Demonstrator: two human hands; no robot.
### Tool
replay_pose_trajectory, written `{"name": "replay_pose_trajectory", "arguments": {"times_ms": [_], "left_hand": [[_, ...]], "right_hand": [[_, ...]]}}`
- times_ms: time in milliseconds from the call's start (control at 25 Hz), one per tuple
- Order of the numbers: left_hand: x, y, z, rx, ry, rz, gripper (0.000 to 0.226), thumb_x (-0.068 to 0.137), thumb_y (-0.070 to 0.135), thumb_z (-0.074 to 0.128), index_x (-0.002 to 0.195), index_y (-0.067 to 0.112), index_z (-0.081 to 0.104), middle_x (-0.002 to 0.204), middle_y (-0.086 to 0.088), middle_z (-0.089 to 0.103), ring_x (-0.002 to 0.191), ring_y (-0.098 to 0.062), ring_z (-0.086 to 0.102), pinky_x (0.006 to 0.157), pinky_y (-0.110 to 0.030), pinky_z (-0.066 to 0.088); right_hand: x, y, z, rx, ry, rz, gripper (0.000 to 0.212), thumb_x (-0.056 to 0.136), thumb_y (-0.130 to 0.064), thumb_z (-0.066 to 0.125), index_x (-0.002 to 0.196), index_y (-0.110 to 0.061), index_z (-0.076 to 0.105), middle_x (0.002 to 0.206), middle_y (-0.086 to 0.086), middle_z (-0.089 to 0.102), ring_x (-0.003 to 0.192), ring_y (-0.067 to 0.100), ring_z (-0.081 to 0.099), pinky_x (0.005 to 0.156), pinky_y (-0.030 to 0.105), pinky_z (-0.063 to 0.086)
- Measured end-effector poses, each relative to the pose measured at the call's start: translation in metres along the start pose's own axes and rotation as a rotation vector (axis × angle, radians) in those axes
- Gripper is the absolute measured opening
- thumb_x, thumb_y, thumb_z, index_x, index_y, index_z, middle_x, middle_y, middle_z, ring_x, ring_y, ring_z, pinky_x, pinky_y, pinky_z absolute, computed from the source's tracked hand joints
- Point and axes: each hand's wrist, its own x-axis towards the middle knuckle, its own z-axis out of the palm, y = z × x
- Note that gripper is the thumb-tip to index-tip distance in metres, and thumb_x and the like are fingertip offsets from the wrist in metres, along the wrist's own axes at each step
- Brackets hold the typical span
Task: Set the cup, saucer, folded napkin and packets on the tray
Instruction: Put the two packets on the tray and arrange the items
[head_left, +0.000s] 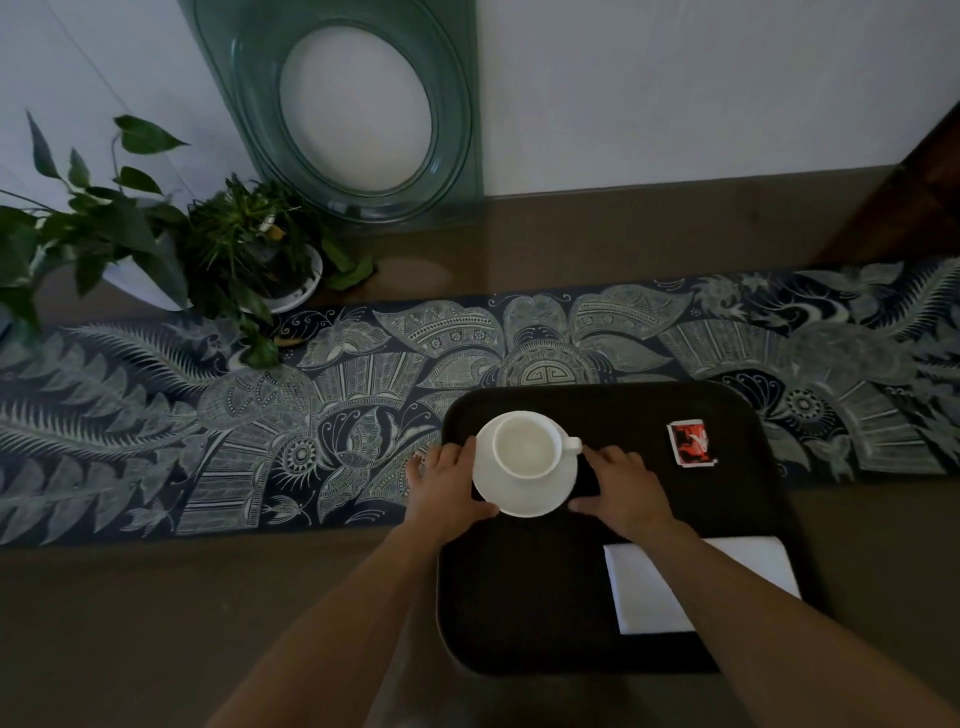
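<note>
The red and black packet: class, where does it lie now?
The red and black packet lies in the dark tray's far right corner, right of the white cup.

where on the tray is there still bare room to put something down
On the tray, free patches lie between the cup handle and the red packet, and across the near-left part, below the saucer and left of the napkin. The far-left corner is crowded: left hand and right hand flank the saucer.

Cup on saucer, tray 10 o'clock; packet at 1 o'clock; napkin at 4 o'clock.
</note>
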Motion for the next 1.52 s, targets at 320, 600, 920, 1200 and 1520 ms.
{"name": "replay_pose_trajectory", "arguments": {"times_ms": [320, 600, 920, 1200, 1520], "left_hand": [[-0.051, 0.033, 0.021, -0.038, 0.238, 0.037, 0.032, 0.087, 0.047, 0.055, 0.112, 0.027, 0.053, 0.111, 0.005, 0.053, 0.109, -0.019, 0.049, 0.097, -0.040, 0.030], [-0.057, 0.100, 0.038, -0.056, -0.037, 0.047, 0.035, 0.080, 0.051, 0.059, 0.110, 0.033, 0.057, 0.110, 0.007, 0.057, 0.108, -0.017, 0.052, 0.094, -0.041, 0.032], [-0.036, 0.170, 0.044, 0.167, -0.240, 0.059, 0.046, 0.080, 0.041, 0.064, 0.124, 0.032, 0.053, 0.125, -0.001, 0.049, 0.121, -0.025, 0.042, 0.104, -0.051, 0.026], [-0.045, 0.183, 0.054, 0.106, -0.172, -0.011, 0.028, 0.085, 0.027, 0.058, 0.112, 0.026, 0.051, 0.116, -0.001, 0.053, 0.113, -0.024, 0.047, 0.099, -0.045, 0.028], [-0.057, 0.153, 0.060, -0.068, -0.113, -0.073, 0.018, 0.088, 0.026, 0.052, 0.105, 0.030, 0.045, 0.109, 0.003, 0.056, 0.106, -0.021, 0.050, 0.095, -0.046, 0.029]], "right_hand": [[-0.050, 0.052, 0.005, -0.238, 0.029, -0.010, 0.047, 0.092, -0.046, 0.053, 0.136, -0.032, 0.046, 0.138, 0.000, 0.046, 0.126, 0.022, 0.041, 0.103, 0.044, 0.038], [-0.085, 0.133, -0.014, -0.309, 0.042, -0.013, 0.042, 0.093, -0.045, 0.049, 0.133, -0.033, 0.049, 0.132, -0.001, 0.050, 0.123, 0.022, 0.042, 0.100, 0.043, 0.036], [-0.103, 0.198, -0.027, -0.376, 0.030, -0.062, 0.049, 0.088, -0.043, 0.055, 0.134, -0.032, 0.045, 0.133, 0.000, 0.049, 0.128, 0.025, 0.037, 0.103, 0.046, 0.032], [-0.102, 0.202, -0.027, -0.397, 0.083, -0.096, 0.040, 0.091, -0.031, 0.051, 0.130, -0.026, 0.046, 0.126, 0.000, 0.057, 0.125, 0.025, 0.039, 0.104, 0.045, 0.031], [-0.097, 0.175, -0.021, -0.309, 0.129, -0.102, 0.026, 0.092, -0.030, 0.049, 0.118, -0.026, 0.049, 0.119, -0.002, 0.060, 0.120, 0.021, 0.044, 0.104, 0.042, 0.033]]}}
